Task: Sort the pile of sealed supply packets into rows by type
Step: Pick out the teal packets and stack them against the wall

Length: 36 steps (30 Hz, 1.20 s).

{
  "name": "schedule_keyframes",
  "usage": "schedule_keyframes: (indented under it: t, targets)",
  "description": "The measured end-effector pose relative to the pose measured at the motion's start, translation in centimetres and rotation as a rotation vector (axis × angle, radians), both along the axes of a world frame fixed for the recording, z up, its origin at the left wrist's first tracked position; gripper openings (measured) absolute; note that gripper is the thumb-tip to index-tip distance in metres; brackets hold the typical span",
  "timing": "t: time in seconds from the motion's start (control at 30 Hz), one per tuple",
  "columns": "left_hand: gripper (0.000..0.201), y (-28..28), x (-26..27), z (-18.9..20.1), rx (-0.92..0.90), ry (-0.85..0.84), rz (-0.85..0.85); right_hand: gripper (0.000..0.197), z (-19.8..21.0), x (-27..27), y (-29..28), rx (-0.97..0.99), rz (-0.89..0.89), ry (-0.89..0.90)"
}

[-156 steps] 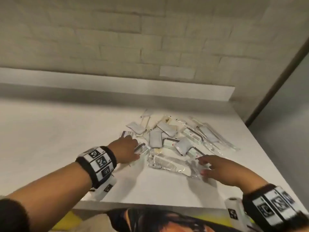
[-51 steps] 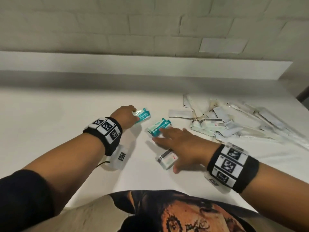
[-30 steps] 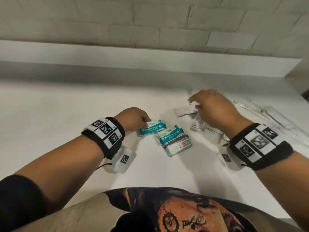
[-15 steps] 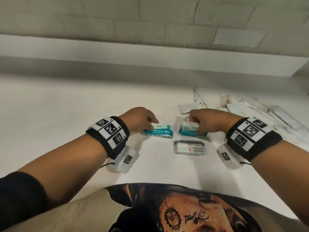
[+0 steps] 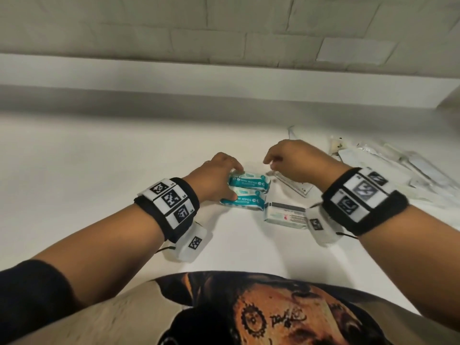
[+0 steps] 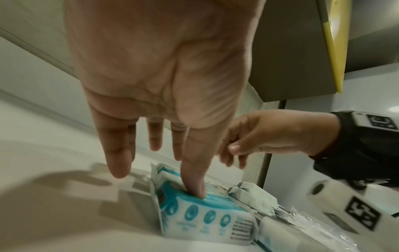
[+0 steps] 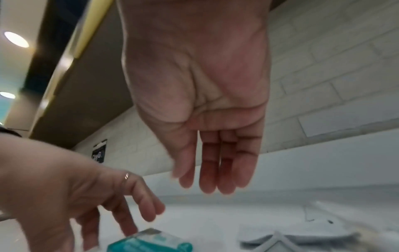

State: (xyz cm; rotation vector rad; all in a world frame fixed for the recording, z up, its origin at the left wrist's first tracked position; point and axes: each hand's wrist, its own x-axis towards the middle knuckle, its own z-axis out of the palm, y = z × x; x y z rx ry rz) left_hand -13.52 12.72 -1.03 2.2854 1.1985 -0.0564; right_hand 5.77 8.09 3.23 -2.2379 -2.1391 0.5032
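Observation:
Two teal wipes packets lie side by side on the white counter (image 5: 87,158), the far packet (image 5: 250,181) behind the near packet (image 5: 242,200). My left hand (image 5: 230,181) rests at their left ends with fingers straight; its thumb (image 6: 194,179) presses on a teal packet (image 6: 194,214). A white barcode packet (image 5: 285,215) lies to their right. My right hand (image 5: 272,164) hovers above a flat clear packet (image 5: 297,186) and holds nothing; its fingers (image 7: 215,179) hang straight.
The unsorted pile of long clear packets (image 5: 403,168) lies at the far right. A raised ledge (image 5: 224,80) and a brick wall close the counter's back. The counter's left half is bare. Its front edge runs by my torso.
My right hand let go of the second teal packet and lifted away to the right. That packet now lies in front of the first, against my left hand.

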Motion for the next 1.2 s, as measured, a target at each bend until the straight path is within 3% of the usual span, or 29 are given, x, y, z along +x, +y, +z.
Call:
schedule_keyframes:
  t: [0.07,0.17,0.23,0.33,0.47,0.57,0.63,0.73,0.83,0.9,1.07,1.2]
  targets:
    - [0.06,0.1,0.3,0.0,-0.008,0.015,-0.064,0.035,0.6,0.6,-2.3,-0.135,0.043,0.006]
    - [0.053,0.2,0.9,-0.1,-0.03,0.041,-0.07,0.071,-1.1,0.0,-5.9,-0.325,0.131,-0.182]
    - [0.049,0.3,1.0,-0.3,-0.041,0.037,-0.068,0.064,-2.4,-0.2,-7.0,-0.313,0.16,-0.215]
    - [0.045,0.4,0.7,-0.4,-0.058,0.039,-0.106,0.04,-1.7,0.8,-6.4,-0.397,0.134,-0.023]
    - [0.037,0.7,0.7,-0.5,-0.033,-0.039,-0.026,0.023,-1.2,2.8,-5.1,-0.331,-0.093,0.079]
    - [0.034,1.0,1.2,-0.5,-0.027,-0.035,0.032,0.024,-1.5,3.5,-4.5,-0.241,-0.165,0.047]
    - [0.029,1.1,1.4,-0.6,-0.038,0.011,0.014,0.022,-1.8,3.5,-4.6,-0.22,-0.132,0.056]
    - [0.026,1.2,1.4,-0.6,-0.058,0.034,0.01,0.039,-2.8,2.7,-5.3,-0.223,-0.048,-0.048]
    - [0.025,1.3,1.0,-0.7,-0.094,0.017,0.044,0.039,-3.1,2.5,-4.8,-0.217,-0.054,-0.105]
    - [0.032,1.2,0.8,-0.8,-0.091,-0.017,0.094,0.041,-2.2,2.5,-3.6,-0.174,-0.085,-0.025]
    - [0.074,0.9,0.6,-0.7,-0.023,-0.07,0.212,0.054,-1.5,-0.1,0.6,0.049,-0.058,0.035]
    - [0.07,0.5,0.5,-0.5,0.034,-0.051,0.189,0.049,-2.8,-1.9,2.2,-0.087,0.056,0.052]
